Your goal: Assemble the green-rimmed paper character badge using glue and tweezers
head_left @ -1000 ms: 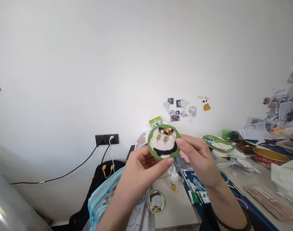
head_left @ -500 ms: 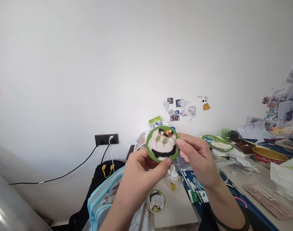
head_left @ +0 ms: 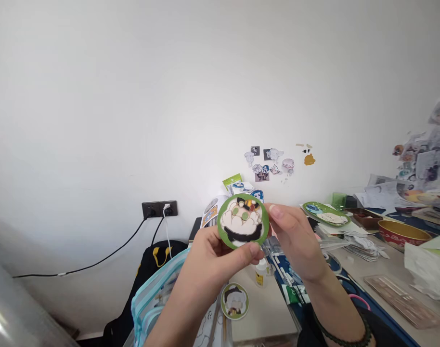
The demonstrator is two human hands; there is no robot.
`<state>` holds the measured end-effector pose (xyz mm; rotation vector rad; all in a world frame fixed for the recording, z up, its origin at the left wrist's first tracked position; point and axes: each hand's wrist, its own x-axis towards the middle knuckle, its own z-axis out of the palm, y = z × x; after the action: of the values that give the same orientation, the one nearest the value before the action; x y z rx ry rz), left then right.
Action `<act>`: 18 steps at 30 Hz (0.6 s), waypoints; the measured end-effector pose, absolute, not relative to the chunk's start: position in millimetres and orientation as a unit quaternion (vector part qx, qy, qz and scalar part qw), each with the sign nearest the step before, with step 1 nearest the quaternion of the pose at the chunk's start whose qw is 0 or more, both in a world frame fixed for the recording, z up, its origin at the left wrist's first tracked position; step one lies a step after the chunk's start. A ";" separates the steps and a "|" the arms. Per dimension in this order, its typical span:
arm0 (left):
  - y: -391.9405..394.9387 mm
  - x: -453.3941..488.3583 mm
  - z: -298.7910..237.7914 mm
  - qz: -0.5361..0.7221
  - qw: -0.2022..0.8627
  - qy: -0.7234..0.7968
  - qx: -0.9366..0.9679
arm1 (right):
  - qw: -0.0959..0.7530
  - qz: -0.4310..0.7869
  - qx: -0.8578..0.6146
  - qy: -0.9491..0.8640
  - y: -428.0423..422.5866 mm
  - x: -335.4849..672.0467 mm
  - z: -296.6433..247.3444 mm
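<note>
My left hand (head_left: 220,258) grips a round green-rimmed cartoon piece (head_left: 243,226) by its lower edge, thumb in front and fingers behind. Pale cut shapes, a black curved band and two green dots show on its face. My right hand (head_left: 294,236) is at the piece's right edge. Its thumb stands off the front face, and some of its fingers are hidden behind. Below, a round picture card (head_left: 235,301) with a green border and a white-haired cartoon figure lies on the table. A small white glue bottle (head_left: 260,274) stands behind, partly covered by my left fingers.
At left are a light-blue-trimmed clear pouch (head_left: 151,299) and a black bag (head_left: 148,270) below a wall socket (head_left: 159,209). Rightward lie a green plate (head_left: 342,212), a red-and-gold bowl (head_left: 402,237), paper scraps (head_left: 364,246) and a flat translucent case (head_left: 400,294).
The round piece has dropped slightly and turned a little in my left hand. My right thumb has come off its front face. The glue bottle's tip is now covered.
</note>
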<state>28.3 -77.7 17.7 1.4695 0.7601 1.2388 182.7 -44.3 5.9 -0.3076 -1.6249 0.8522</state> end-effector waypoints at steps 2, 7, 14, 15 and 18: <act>-78.0 29.1 18.3 0.511 0.518 0.312 0.611 | 0.596 0.369 -0.133 -0.700 -44.2 182.2 4.9; -77.1 29.3 16.0 0.520 0.519 0.306 0.605 | 0.610 0.347 -0.141 -0.698 -43.1 180.4 3.9; -76.8 27.3 12.6 0.544 0.502 0.316 0.593 | 0.610 0.320 -0.128 -0.713 -45.1 184.7 5.4; -77.4 27.1 12.2 0.547 0.491 0.323 0.595 | 0.606 0.321 -0.122 -0.717 -45.5 185.8 5.6; -78.9 27.1 11.5 0.554 0.461 0.342 0.604 | 0.597 0.318 -0.117 -0.727 -45.4 188.7 6.1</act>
<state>27.1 -78.9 11.5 1.4858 0.8414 1.3623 188.7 -45.4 6.1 -0.2722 -1.6889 0.7385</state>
